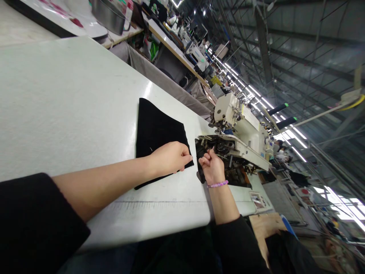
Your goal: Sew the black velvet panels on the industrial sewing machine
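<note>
A piece of black fabric [158,131] lies flat on the white sewing table [71,106]. My left hand [170,156] rests on the fabric's near right corner with the fingers curled and pinched at its edge. My right hand [212,167], with a pink bracelet at the wrist, is closed beside a small dark piece at the opening under the cream sewing machine [242,127], which is tipped back so its underside shows. What the right fingers hold is hidden.
A metal bowl [110,15] and a white tray stand on the neighbouring table at the top left. More sewing stations run away in a row behind. A wooden board [265,226] lies below the table at the right.
</note>
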{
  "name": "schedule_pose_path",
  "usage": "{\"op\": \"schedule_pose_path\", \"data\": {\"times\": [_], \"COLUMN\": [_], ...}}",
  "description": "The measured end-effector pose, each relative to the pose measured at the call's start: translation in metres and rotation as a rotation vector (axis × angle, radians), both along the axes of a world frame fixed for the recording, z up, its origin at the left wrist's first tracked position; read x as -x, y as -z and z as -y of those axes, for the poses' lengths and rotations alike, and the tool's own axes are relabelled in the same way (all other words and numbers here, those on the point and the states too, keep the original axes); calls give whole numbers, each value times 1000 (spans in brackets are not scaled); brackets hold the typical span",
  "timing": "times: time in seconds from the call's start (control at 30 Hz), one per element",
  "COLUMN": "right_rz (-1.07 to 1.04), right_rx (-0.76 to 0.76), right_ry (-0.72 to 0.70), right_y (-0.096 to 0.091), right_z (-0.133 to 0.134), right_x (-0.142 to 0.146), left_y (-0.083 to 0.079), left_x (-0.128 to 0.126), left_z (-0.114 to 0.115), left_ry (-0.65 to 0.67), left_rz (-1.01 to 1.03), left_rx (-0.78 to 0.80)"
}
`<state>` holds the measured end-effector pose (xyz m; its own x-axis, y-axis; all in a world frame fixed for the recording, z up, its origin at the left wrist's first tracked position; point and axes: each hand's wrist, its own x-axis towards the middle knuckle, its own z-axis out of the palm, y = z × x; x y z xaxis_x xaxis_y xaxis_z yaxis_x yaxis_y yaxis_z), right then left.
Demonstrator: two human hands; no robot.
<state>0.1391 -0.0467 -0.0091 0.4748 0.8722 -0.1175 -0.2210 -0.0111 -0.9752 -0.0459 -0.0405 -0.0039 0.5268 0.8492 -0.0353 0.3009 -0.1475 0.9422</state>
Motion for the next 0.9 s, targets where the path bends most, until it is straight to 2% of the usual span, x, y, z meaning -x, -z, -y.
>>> {"op": "schedule_pose_path", "data": {"times": [0.13,0.27,0.57,0.9], "right_rz": [18,47,70,37], "right_rx": [-1,-56,-58,-81], "right_ry": [4,41,4,-14], "right_y": [2,5,8,7], "right_z": [10,8,11,-6], "right_x": [1,2,-1,2], "left_y": [0,0,-1,0], "left_x": [0,0,0,1], "left_z": [0,0,0,-1], "left_ry": [-3,-1,8,16], "left_rz": [-17,-10,-32,-25], "left_rx": [-6,-1,-4,-4]}}
